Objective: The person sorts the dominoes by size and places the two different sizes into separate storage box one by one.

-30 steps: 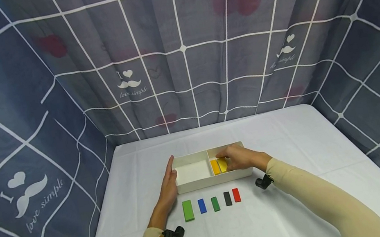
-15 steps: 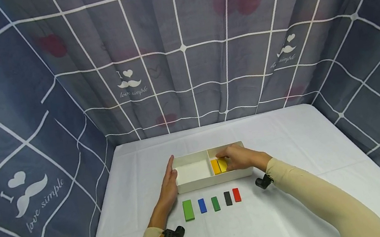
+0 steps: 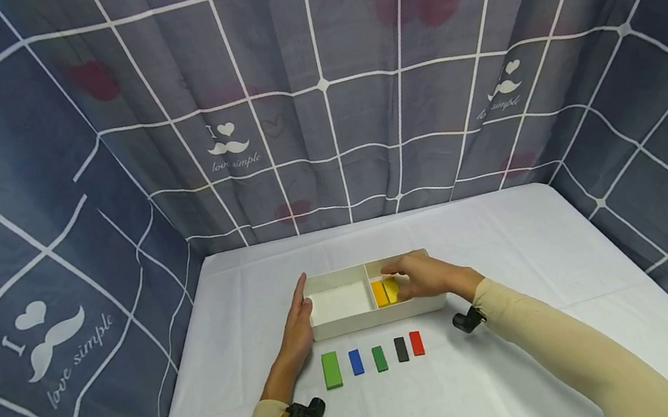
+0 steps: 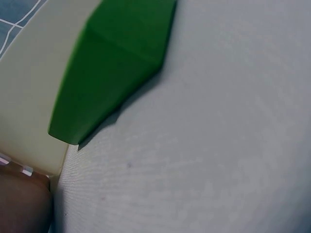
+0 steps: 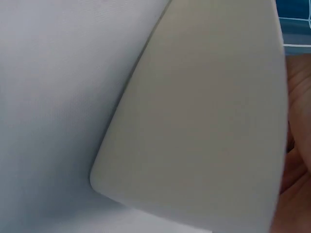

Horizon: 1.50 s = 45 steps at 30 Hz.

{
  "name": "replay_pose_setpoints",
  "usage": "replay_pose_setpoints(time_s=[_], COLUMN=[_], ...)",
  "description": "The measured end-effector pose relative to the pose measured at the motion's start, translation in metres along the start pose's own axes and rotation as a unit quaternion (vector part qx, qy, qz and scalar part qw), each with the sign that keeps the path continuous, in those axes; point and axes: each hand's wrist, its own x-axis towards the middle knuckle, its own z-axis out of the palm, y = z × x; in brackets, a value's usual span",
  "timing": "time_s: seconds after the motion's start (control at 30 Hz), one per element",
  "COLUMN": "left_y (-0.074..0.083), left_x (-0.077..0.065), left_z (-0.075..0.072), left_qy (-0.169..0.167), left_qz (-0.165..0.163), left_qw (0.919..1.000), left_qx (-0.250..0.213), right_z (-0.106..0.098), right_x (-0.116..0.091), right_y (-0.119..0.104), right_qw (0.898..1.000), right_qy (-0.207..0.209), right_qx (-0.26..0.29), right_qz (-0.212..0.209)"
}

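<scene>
My left hand (image 3: 294,331) rests along the left end of a white two-compartment box (image 3: 358,322), its fingers straight. A knuckle and nails of it show at the lower left of the left wrist view. Over the box's right compartment is my right hand (image 3: 425,276), fingers bent, at a yellow block (image 3: 392,290). A second, orange-yellow block (image 3: 379,294) lies to its left inside the same compartment. Whether the right fingers pinch the yellow block is hidden by the hand. In the right wrist view, the box wall (image 5: 204,116) covers most of the fingers.
In front of the box lie a light green block (image 3: 331,370), a blue block (image 3: 355,362), a dark green block (image 3: 380,359), a black block (image 3: 401,349) and a red block (image 3: 417,343). A white cloth covers the table (image 3: 489,235); checked curtains (image 3: 295,127) surround it.
My right hand has shifted very slightly to the right over the compartment. The left hand, box and blocks look nearly unchanged.
</scene>
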Motion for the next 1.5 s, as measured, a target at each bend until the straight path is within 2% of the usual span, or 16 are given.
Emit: replay_pose_setpoints(time_s=[0.33, 0.7, 1.0, 1.23, 1.5], left_y=[-0.001, 0.000, 0.000, 0.002, 0.000], left_x=[0.001, 0.001, 0.000, 0.000, 0.002], left_z=[0.000, 0.000, 0.000, 0.000, 0.000], left_qy=[0.002, 0.000, 0.002, 0.004, 0.001], left_qz=[0.008, 0.005, 0.005, 0.007, 0.007], left_qw=[0.9999, 0.9999, 0.9999, 0.9999, 0.9999], left_qx=[0.006, 0.010, 0.013, 0.010, 0.010], right_z=[-0.015, -0.023, -0.019, -0.013, -0.006], right_x=[-0.015, -0.031, -0.041, -0.045, -0.049], right_y=[0.005, -0.007, -0.024, -0.036, -0.049], right_qw=[0.999, 0.997, 0.993, 0.990, 0.986], right_qy=[0.032, 0.058, 0.082, 0.083, 0.081], right_qx=[0.024, 0.058, 0.083, 0.110, 0.141], right_qz=[-0.002, -0.001, -0.010, -0.029, -0.028])
